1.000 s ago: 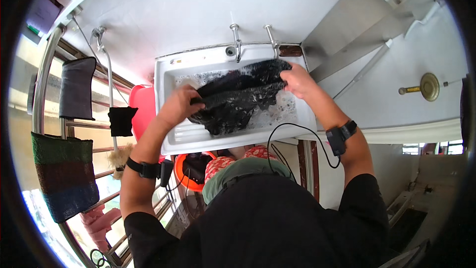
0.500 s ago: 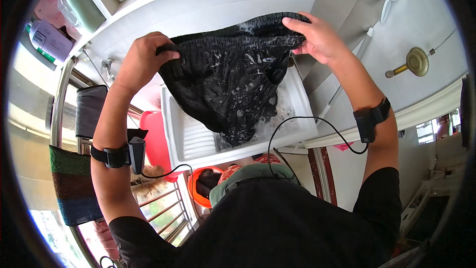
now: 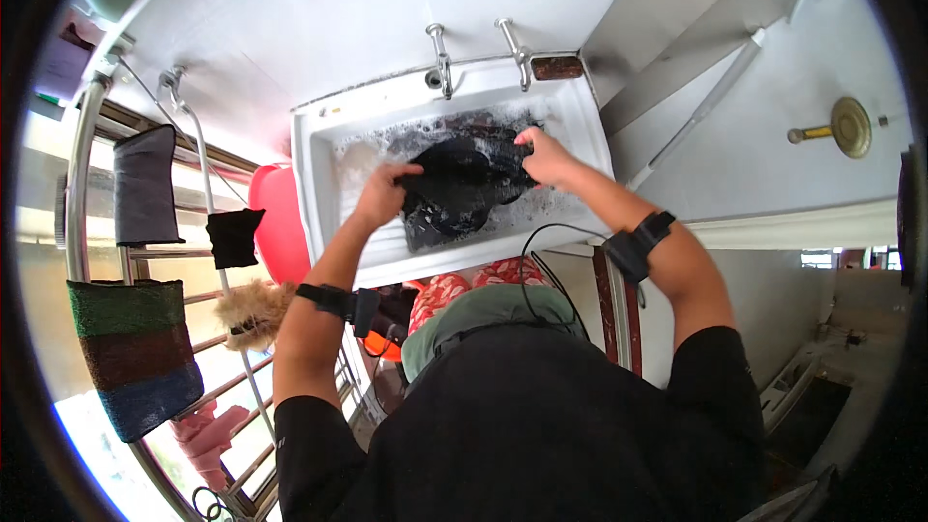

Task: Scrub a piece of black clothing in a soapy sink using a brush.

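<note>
Wet black pants (image 3: 454, 184) with soap suds on them lie bunched in a white sink (image 3: 445, 264). In the head view, my left hand (image 3: 385, 195) grips their left edge, thumb and fingers closed on the cloth. My right hand (image 3: 547, 159) pinches the opposite side, near the sink's right wall. Between the two hands the fabric sags into foamy water, and its lower part rests over the ridged washboard side of the sink. The garment's underside and my fingertips beneath the cloth are hidden.
Two metal taps (image 3: 440, 63) project over the sink's back rim, with a brown block (image 3: 558, 68) at the back right corner. At left, a red basin (image 3: 275, 217) stands beside the sink and towels (image 3: 135, 358) hang on a rail. An orange bucket (image 3: 385, 348) sits below.
Both hands have come down and closer together, lowering the pants from above the sink into it. The spread waistband is now bunched. The view has shifted, bringing the taps into sight.
</note>
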Demonstrator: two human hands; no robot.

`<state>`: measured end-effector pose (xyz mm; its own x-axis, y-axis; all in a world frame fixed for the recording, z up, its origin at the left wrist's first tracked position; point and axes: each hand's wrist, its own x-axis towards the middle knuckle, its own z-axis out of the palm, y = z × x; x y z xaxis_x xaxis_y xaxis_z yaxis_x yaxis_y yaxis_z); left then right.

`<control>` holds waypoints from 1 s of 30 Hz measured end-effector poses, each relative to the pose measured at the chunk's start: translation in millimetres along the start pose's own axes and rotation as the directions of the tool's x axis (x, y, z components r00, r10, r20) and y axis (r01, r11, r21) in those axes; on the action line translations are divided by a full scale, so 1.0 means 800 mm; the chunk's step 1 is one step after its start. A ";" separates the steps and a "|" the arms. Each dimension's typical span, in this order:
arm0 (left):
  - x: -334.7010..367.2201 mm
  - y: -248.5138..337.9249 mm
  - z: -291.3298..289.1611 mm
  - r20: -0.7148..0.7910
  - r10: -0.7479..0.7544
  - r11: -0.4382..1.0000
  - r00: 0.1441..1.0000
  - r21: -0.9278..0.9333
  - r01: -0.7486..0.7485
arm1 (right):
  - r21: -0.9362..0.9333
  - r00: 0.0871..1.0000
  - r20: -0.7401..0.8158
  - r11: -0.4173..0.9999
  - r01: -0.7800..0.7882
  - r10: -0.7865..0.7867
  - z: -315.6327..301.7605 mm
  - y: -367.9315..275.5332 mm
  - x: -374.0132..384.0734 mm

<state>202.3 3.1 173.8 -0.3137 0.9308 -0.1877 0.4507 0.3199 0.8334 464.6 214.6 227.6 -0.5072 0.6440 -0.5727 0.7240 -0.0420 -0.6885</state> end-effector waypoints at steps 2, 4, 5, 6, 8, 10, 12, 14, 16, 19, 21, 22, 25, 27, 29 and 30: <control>0.001 -0.026 0.038 0.144 -0.139 0.981 0.980 0.156 0.116 | -0.036 0.996 -0.044 0.996 -0.078 0.076 0.036 0.040 0.015; 0.008 -0.059 0.079 0.167 -0.218 0.974 0.962 0.101 0.203 | -0.154 0.934 -0.313 0.980 0.130 -0.173 0.077 0.108 0.049; 0.004 -0.078 0.096 0.158 -0.291 0.957 0.944 0.041 0.288 | -0.158 0.946 -0.283 0.981 0.115 -0.156 0.095 0.117 0.053; 0.004 -0.086 0.112 0.169 -0.319 0.948 0.933 0.030 0.318 | -0.192 0.893 -0.239 0.920 0.343 -0.382 0.112 0.122 0.058; 0.018 -0.082 0.147 0.033 -0.239 0.969 0.971 0.081 0.235 | -0.310 0.882 -0.037 0.845 0.436 -0.469 0.133 0.146 0.068; 0.043 -0.073 0.162 0.054 -0.409 0.913 0.911 0.036 0.407 | -0.368 0.922 0.015 0.855 0.366 -0.388 0.157 0.152 0.082; 0.048 -0.089 0.189 0.072 -0.568 0.822 0.820 0.004 0.569 | -0.505 0.948 0.083 0.808 0.305 -0.306 0.177 0.146 0.095; 0.053 -0.111 0.225 -0.150 -0.453 0.875 0.879 0.114 0.471 | -0.582 0.947 0.138 0.750 0.314 -0.290 0.191 0.158 0.115; 0.060 -0.115 0.248 -0.112 -0.429 0.879 0.896 0.176 0.443 | -0.653 0.943 0.189 0.682 0.330 -0.275 0.198 0.175 0.135; 0.074 -0.130 0.265 -0.031 -0.398 0.869 0.917 0.308 0.388 | -0.699 0.928 0.303 0.612 0.371 -0.217 0.205 0.194 0.161; 0.087 -0.142 0.272 0.080 -0.479 0.807 0.874 0.432 0.403 | -0.684 0.925 0.357 0.638 0.352 -0.127 0.209 0.201 0.175; 0.091 -0.148 0.274 0.084 -0.497 0.800 0.864 0.428 0.419 | -0.680 0.919 0.376 0.639 0.359 -0.117 0.211 0.202 0.179; 0.101 -0.163 0.289 0.186 -0.577 0.768 0.795 0.453 0.452 | -0.658 0.899 0.436 0.667 0.348 -0.038 0.216 0.221 0.195; 0.107 -0.169 0.313 0.176 -0.575 0.770 0.799 0.448 0.455 | -0.649 0.897 0.427 0.653 0.391 -0.113 0.226 0.261 0.207; 0.131 -0.155 0.345 0.248 -0.561 0.808 0.790 0.371 0.457 | -0.612 0.895 0.357 0.657 0.440 -0.267 0.218 0.354 0.221; 0.140 -0.154 0.359 0.292 -0.561 0.822 0.775 0.306 0.480 | -0.562 0.852 0.289 0.643 0.521 -0.437 0.214 0.386 0.224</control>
<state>351.4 119.0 -99.1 -0.2514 0.5933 -0.7647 0.4758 0.7638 0.4362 517.4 186.2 -164.0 -0.8837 0.3457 -0.3156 0.4639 0.7374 -0.4910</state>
